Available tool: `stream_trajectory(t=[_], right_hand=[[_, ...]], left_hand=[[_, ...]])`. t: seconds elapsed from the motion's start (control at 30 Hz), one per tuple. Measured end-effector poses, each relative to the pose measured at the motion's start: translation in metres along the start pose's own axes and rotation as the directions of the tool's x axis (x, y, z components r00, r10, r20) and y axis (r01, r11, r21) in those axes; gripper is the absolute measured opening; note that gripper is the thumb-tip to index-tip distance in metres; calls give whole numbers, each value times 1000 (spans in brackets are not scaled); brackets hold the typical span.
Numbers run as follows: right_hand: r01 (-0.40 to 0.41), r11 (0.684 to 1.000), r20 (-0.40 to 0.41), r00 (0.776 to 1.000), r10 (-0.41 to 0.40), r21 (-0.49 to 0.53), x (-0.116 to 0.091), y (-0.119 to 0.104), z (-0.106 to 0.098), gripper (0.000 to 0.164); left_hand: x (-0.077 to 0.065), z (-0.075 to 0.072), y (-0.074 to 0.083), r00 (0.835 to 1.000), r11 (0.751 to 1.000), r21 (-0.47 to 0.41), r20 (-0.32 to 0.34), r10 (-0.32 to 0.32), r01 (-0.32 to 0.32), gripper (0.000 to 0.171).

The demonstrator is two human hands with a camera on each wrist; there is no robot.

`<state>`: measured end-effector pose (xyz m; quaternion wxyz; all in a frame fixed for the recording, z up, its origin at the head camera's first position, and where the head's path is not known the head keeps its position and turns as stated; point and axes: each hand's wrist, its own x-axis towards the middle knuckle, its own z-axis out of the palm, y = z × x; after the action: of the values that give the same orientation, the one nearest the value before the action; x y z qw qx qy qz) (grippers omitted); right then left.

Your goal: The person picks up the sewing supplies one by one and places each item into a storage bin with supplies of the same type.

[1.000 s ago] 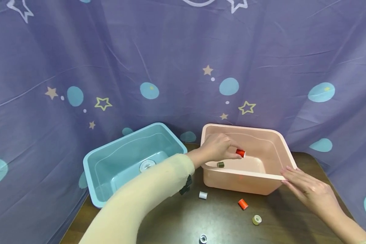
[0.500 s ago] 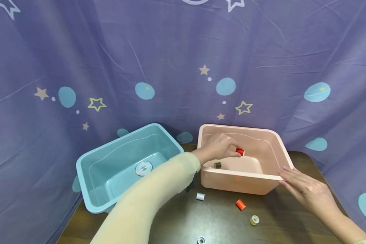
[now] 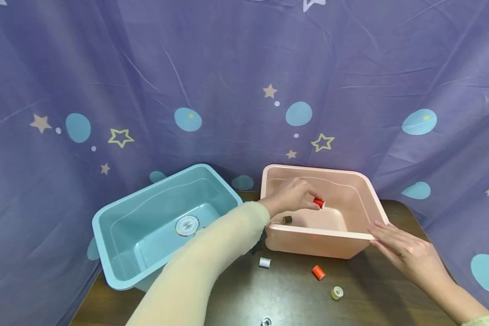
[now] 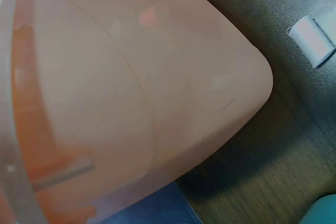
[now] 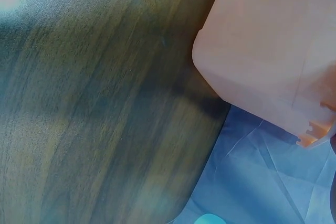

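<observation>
My left hand (image 3: 293,194) reaches into the pink bin (image 3: 330,244) and pinches a red thread spool (image 3: 319,203) between thumb and fingers, above the bin's floor. Below this hand an olive-green spool (image 3: 287,219) lies inside the bin. My right hand (image 3: 409,249) holds the bin's near right corner, fingers over the rim and thumb low on the outside. In the left wrist view the bin's wall (image 4: 199,77) fills most of the picture, and the hand itself cannot be made out. The right wrist view shows the bin's outer corner (image 5: 252,51).
On the dark wooden table (image 3: 236,303) lie a white spool (image 3: 264,262), an orange spool (image 3: 318,272), a pale yellow spool (image 3: 337,293) and a grey one (image 3: 266,322). A blue bin (image 3: 113,283) at left contains a pin wheel (image 3: 187,225). A purple curtain (image 3: 228,68) hangs behind.
The head view has turned slightly right, so everything sits further left in it. Both hands keep their places at the pink bin, and the red spool stays in my left hand.
</observation>
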<state>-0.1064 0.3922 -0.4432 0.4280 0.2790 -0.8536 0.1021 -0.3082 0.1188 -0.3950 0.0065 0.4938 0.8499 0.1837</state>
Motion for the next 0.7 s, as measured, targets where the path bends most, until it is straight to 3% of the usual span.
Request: stream_trajectory(t=[0.27,0.57,0.7], right_hand=[[-16,1000,23,1000,16,-6,-1,-1,-1,51],[-8,1000,25,1000,8,-13,0,0,0,50],[-2,1000,24,1000,2,-8,1,1,0,49]], left_hand=[[7,4,-3,1000,1000,6,19,17,-17,23],[8,-1,-10,1000,994,-113,13,3,-2,24],[11,-6,-10,1000,994,-109,1,5,-5,25]])
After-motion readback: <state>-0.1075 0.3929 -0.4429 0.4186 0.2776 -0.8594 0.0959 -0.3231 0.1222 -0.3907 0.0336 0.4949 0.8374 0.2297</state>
